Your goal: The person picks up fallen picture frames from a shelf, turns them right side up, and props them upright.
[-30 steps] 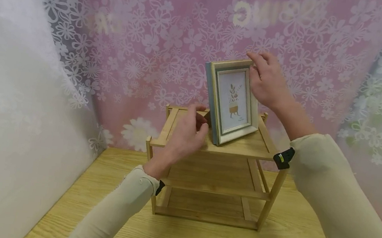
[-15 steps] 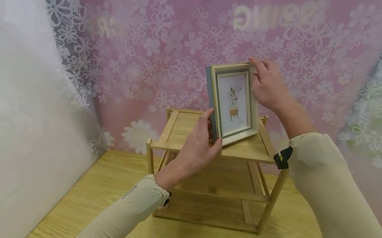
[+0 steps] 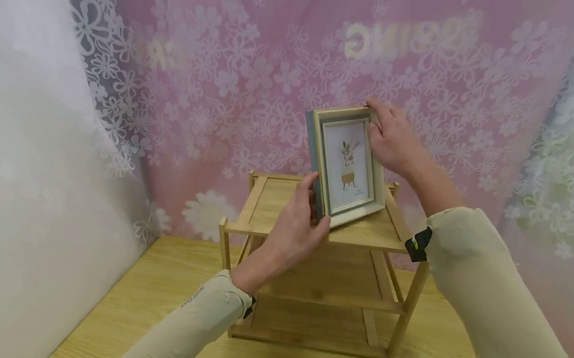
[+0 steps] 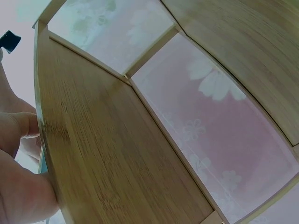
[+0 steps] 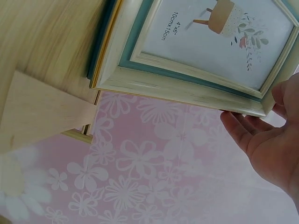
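A picture frame, cream and blue-green with a potted-plant print, stands tilted on the top board of a wooden shelf rack. My right hand holds its upper right corner, fingers behind and thumb at the front. My left hand grips the lower left edge, the thumb near the bottom corner. In the right wrist view the picture frame shows its print and size lettering beside my right hand. The left wrist view has my left hand at the board's edge, with most of the picture frame hidden.
Below the top board, the rack has two lower boards. It stands on a wood-grain surface. A pink floral curtain hangs close behind, and a white curtain is at the left.
My left hand has moved right from beside the picture frame and taken hold of its lower left edge. My right hand keeps its hold on the upper corner. The whole view has shifted slightly.
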The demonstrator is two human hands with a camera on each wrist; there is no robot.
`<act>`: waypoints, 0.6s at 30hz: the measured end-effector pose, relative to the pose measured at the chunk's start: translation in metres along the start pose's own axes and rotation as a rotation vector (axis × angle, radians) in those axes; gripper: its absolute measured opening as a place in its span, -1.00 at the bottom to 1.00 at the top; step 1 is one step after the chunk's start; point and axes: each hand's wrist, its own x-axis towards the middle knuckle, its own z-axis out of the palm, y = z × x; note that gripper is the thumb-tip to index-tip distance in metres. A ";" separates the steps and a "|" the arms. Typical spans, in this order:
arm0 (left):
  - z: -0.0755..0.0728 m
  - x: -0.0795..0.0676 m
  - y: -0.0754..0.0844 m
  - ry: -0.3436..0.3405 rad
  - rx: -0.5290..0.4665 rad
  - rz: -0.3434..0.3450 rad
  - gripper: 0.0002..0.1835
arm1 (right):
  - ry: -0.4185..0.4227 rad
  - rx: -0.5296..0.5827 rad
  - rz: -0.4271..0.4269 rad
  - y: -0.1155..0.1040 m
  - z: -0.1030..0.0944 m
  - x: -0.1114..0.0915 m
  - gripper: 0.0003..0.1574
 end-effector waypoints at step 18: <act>-0.009 0.002 0.000 -0.052 -0.020 -0.074 -0.19 | -0.023 0.039 0.041 0.001 -0.008 -0.010 -0.34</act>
